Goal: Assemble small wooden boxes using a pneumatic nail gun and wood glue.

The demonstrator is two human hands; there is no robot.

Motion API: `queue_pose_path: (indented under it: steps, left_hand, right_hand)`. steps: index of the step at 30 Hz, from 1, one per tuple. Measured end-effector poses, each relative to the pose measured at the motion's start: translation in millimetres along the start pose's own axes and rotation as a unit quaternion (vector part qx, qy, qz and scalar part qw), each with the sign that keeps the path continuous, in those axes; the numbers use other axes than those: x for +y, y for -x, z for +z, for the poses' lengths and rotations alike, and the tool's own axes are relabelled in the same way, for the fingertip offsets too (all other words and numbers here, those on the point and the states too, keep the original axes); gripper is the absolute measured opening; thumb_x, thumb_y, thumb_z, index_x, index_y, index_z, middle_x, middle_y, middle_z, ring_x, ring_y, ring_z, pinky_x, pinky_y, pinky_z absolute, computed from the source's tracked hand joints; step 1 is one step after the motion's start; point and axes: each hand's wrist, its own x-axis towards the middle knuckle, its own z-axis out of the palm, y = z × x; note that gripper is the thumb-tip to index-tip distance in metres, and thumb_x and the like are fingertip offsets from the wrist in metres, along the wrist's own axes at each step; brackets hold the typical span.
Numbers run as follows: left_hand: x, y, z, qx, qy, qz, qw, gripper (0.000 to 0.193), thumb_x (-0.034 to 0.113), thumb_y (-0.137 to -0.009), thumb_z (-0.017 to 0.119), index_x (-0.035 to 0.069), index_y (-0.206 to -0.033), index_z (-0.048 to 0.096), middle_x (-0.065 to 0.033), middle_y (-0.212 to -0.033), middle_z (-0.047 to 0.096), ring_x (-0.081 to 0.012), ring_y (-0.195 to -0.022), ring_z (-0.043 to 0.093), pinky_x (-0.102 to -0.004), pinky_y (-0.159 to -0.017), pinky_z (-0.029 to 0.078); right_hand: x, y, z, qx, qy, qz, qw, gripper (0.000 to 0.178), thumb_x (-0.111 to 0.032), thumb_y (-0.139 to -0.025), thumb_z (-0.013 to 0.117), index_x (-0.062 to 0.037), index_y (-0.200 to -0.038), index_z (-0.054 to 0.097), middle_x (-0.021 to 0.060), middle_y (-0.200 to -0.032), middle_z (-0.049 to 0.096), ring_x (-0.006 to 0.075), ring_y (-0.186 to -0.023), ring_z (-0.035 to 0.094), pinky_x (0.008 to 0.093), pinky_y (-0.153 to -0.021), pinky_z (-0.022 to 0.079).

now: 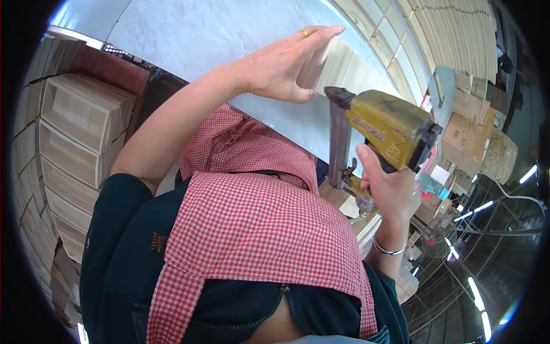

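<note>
My right hand (389, 186) is wrapped around the handle of a yellow pneumatic nail gun (392, 123), whose dark nose points left. On the pale, marbled worktop (189, 34) lies a light wooden piece (348, 67) with a flat, grained face. My left hand (281, 66) spans one end of it, thumb on the near edge and fingers on the far edge. The nose of the nail gun is close to the wood's near corner, by my left thumb; whether they touch I cannot tell.
Stacked wooden boxes (77, 129) stand to the left of the worktop. Beyond its far right side are wooden frames (395, 43) and a long row of thin boards (455, 34). Cardboard cartons (467, 135) are piled at the right.
</note>
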Motion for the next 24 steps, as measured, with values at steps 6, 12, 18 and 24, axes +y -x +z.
queue_pose_path:
  steps: [6,12,18,24]
  left_hand:
    - [3,43,-10,0.164,-0.021,-0.001,0.986,0.096,0.008,-0.070,0.071,0.005,-0.155,0.028,-0.0179,-0.148,0.044,-0.0353,-0.128,0.053,-0.0416,-0.109,0.046]
    - [11,84,-16,0.201,-0.004,-0.016,0.979,0.083,0.003,-0.074,0.064,0.002,-0.152,0.034,-0.0183,-0.152,0.041,-0.0349,-0.135,0.048,-0.0422,-0.112,0.043]
    - [16,96,-15,0.219,0.004,0.001,0.976,0.077,0.006,-0.077,0.064,0.001,-0.149,0.039,-0.0188,-0.148,0.043,-0.0348,-0.131,0.050,-0.0420,-0.109,0.044]
    - [23,89,-4,0.260,-0.009,-0.090,0.961,0.075,0.019,-0.079,0.072,0.002,-0.146,0.043,-0.0194,-0.136,0.050,-0.0338,-0.117,0.053,-0.0424,-0.100,0.046]
  right_hand:
    - [-22,-20,2,0.034,0.047,-0.030,0.998,0.030,-0.020,-0.088,0.080,0.0021,-0.104,0.067,0.0043,-0.072,0.063,0.0109,-0.056,0.056,0.0218,-0.049,0.046]
    - [-22,-25,6,-0.001,0.027,-0.089,0.996,0.031,-0.017,-0.088,0.079,0.0021,-0.109,0.066,0.0073,-0.083,0.066,0.0136,-0.065,0.061,0.0237,-0.054,0.049]
    - [-21,-16,7,0.000,0.044,-0.130,0.991,0.031,-0.024,-0.089,0.080,0.0025,-0.100,0.069,0.0010,-0.062,0.060,0.0065,-0.044,0.049,0.0190,-0.041,0.041]
    - [-38,-11,6,-0.035,0.087,-0.081,0.992,0.035,-0.011,-0.086,0.080,0.0025,-0.115,0.064,0.0132,-0.104,0.074,0.0211,-0.086,0.072,0.0287,-0.069,0.058]
